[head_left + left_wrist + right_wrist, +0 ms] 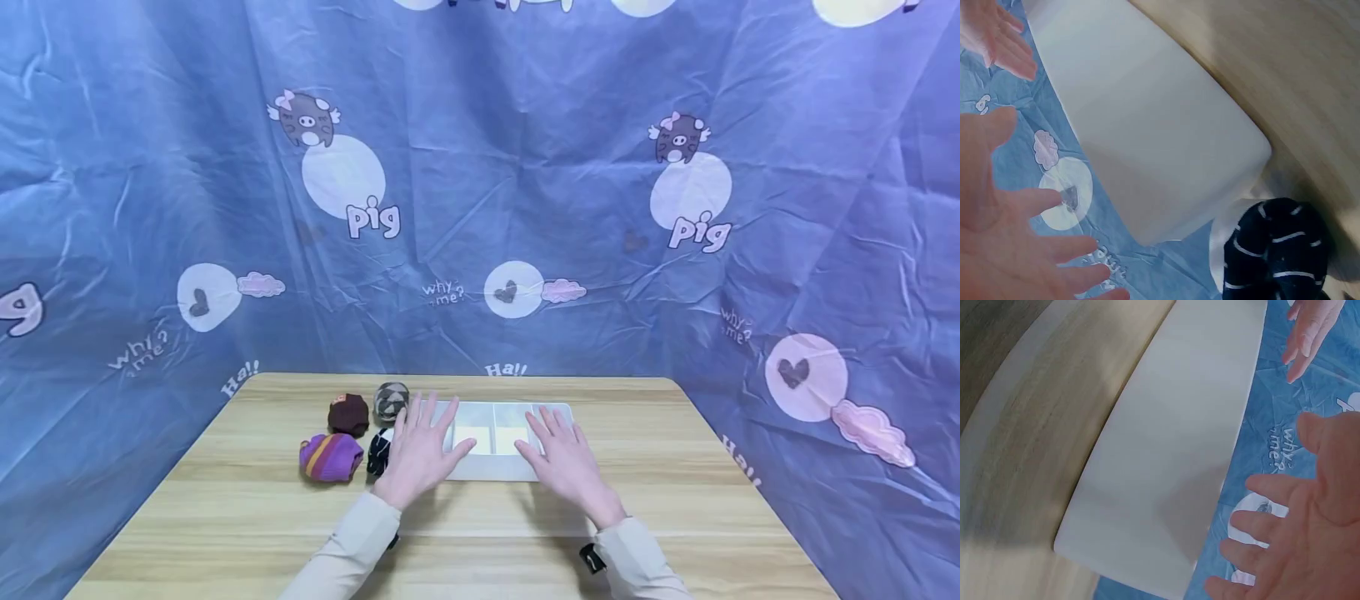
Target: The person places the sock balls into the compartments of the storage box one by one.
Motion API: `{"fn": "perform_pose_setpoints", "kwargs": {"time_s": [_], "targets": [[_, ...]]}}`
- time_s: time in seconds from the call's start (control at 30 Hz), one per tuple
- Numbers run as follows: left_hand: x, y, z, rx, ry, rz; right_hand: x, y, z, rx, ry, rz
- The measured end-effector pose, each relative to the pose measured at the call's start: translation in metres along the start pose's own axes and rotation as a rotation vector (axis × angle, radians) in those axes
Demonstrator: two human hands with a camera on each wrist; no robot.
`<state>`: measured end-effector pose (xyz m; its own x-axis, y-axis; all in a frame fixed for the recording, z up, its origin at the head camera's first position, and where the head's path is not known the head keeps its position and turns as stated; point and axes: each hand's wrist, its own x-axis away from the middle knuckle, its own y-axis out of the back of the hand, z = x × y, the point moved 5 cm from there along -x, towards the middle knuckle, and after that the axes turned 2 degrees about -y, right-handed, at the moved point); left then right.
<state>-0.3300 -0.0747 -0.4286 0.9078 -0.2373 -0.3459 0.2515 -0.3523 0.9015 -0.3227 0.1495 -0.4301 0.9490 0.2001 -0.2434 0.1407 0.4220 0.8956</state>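
Observation:
A translucent white compartmented box (497,475) lies on the wooden table (225,517), its side wall filling the left wrist view (1160,144) and the right wrist view (1172,475). My left hand (417,450) hovers with spread straight fingers over the box's left end, holding nothing. My right hand (564,454) is spread the same way over the right end. Left of the box lie rolled socks: a purple striped pair (330,457), a dark brown pair (348,413), a grey checked pair (391,401), and a black-and-white striped pair (379,452) (1275,253) right beside my left hand.
A blue cartoon-print cloth (480,192) hangs as a backdrop behind and on both sides of the table. The table's front and right parts show bare wood.

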Motion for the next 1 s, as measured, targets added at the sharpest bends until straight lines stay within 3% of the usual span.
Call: {"fn": "perform_pose_setpoints", "kwargs": {"time_s": [0.13, 0.23, 0.47, 0.63, 0.77, 1.0], "targets": [[-0.003, 0.003, 0.003, 0.039, -0.002, -0.055, -0.003, 0.006, -0.004, -0.088, 0.025, -0.073], [-0.004, 0.005, 0.008, 0.092, 0.022, -0.069, -0.004, 0.008, -0.013, -0.186, -0.007, -0.09], [-0.002, 0.005, 0.023, 0.21, 0.089, -0.063, -0.004, 0.006, -0.042, -0.349, -0.117, -0.095], [-0.003, 0.006, 0.032, 0.275, 0.096, -0.077, -0.003, 0.008, -0.056, -0.412, -0.174, -0.072], [-0.001, 0.01, 0.04, 0.325, 0.092, -0.109, -0.002, 0.007, -0.064, -0.522, -0.232, -0.065], [0.001, 0.02, 0.059, 0.429, 0.126, -0.147, -0.001, 0.001, -0.078, -0.684, -0.259, -0.024]]}}
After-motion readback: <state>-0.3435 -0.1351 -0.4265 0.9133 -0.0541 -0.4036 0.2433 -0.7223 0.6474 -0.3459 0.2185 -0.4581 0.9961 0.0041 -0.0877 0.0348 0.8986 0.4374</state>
